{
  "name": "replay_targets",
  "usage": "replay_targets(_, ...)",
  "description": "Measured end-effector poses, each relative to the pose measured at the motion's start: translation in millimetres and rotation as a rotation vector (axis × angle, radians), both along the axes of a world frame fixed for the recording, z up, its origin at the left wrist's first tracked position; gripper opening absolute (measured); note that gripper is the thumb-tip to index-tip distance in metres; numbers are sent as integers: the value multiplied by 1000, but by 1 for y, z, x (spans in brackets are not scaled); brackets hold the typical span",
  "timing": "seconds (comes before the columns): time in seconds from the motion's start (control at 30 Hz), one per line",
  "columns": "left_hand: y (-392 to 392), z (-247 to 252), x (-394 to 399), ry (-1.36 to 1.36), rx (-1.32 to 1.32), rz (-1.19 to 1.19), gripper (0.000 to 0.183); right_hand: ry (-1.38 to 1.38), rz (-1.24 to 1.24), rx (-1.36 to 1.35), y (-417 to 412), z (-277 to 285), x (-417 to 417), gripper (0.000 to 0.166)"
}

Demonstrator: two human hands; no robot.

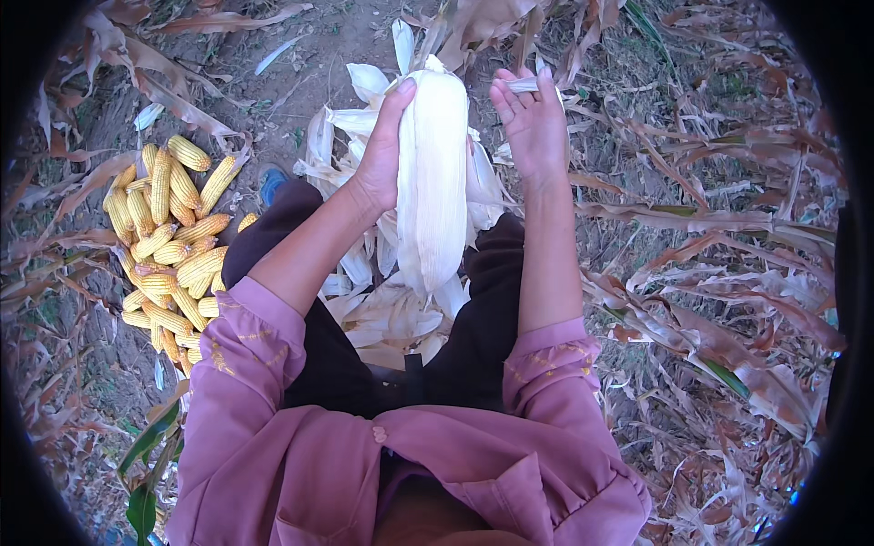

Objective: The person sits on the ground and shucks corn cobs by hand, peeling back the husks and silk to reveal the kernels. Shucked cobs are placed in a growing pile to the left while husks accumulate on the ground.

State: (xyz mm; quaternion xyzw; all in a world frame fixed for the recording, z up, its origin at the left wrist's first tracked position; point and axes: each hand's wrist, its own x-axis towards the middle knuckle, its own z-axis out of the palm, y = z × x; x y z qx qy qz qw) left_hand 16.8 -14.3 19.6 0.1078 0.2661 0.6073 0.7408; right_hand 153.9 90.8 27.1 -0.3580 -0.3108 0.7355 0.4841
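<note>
My left hand (382,153) grips the left side of a large ear of corn (433,170) wrapped in pale, dry husk, its stem end pointing away from me. No kernels show on it. To the right of the ear, and apart from it, my right hand (536,130) pinches a thin strip of husk (523,84) between thumb and fingers. Below the ear, loose husks (392,321) cover the ground between my legs. More peeled husks (341,147) lie behind my left hand.
A pile of bare yellow corn cobs (171,246) lies on the soil to my left, beside my knee. Dry corn stalks and leaves (717,327) litter the ground on the right. A green leaf (141,508) stands at the lower left. Bare soil (300,75) shows ahead.
</note>
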Motion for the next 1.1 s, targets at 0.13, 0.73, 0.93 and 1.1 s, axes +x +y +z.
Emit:
replay_targets(0.13,4,3,-14,20,48,119,64,-278,410,159,-13,7,2,68)
replay_targets(0.73,-1,9,-12,-79,32,-93,62,-1054,-18,565,5,-10,23,17)
replay_targets(0.93,-11,-2,-6,153,10,-274,62,-1024,-341,639,26,-22,36,23)
replay_targets(1.1,-6,2,-7,182,-26,-110,53,-1200,-362,980,-1,-6,12,36)
